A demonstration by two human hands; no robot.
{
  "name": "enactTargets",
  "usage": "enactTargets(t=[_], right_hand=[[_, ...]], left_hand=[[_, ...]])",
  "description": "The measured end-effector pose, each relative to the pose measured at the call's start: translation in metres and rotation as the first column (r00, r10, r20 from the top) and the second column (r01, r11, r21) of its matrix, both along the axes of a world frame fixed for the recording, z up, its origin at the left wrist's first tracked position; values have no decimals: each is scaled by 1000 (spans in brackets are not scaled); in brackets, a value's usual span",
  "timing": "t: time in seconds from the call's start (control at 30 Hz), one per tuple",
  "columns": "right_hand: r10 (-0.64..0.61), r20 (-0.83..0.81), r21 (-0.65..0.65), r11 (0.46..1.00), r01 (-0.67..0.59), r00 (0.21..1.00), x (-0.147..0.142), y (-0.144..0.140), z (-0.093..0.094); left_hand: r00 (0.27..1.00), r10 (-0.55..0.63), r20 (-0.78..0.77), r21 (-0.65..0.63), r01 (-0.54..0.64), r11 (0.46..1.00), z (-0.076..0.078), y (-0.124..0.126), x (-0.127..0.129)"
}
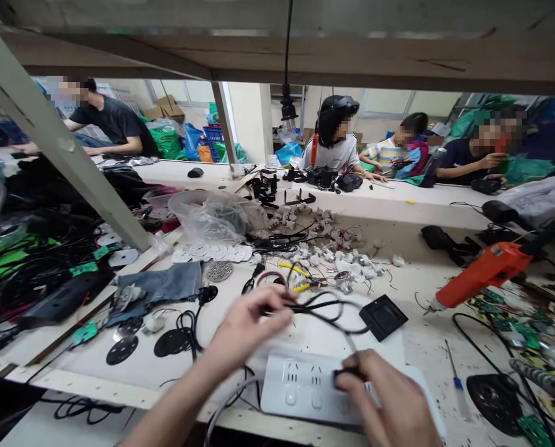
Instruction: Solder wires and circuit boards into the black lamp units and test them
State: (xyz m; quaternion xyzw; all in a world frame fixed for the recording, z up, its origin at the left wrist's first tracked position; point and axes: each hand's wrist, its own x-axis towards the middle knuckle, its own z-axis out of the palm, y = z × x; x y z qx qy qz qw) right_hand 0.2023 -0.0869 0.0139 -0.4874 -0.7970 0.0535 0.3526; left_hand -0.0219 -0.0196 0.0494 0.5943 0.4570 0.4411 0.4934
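My right hand (389,394) grips a small black plug (349,374) right over the white power strip (300,379); its fingers hide part of the strip's sockets. From there a black cable (336,323) loops up toward my left hand (254,320). The left thumb and fingers are closed around a stretch of this cable above the worktop. Just behind my right hand lies a flat black square part (383,316) with a recessed middle, touching the cable loop. Two sockets and their switches show on the left half of the strip.
An orange power tool (485,273) points in from the right, above a blue-handled screwdriver (457,379) and green circuit boards (501,304). Yellow-handled pliers (296,269) and small white parts (356,264) lie behind the hands. A slanted post (72,149) stands left. Several people sit across.
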Motion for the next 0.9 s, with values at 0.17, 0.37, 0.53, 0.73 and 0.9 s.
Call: enactTargets(t=[0.17, 0.37, 0.53, 0.73, 0.9], right_hand=[[222, 58, -140, 967, -212, 973, -12, 50, -7], [-184, 102, -161, 967, 199, 978, 35, 123, -20], [-214, 181, -193, 949, 248, 960, 51, 130, -28], [-201, 260, -232, 936, 263, 944, 60, 115, -31], [-119, 337, -251, 945, 211, 934, 55, 101, -32]], left_hand=[[974, 90, -207, -22, -96, 995, 18, 18, -86], [718, 95, -690, 138, 2, 990, 5, 27, -135], [524, 214, -825, 295, 76, 952, 8, 29, -107], [569, 46, -821, 241, 274, 931, 1, 33, -25], [489, -45, -871, 181, 405, 896, -18, 46, 25]])
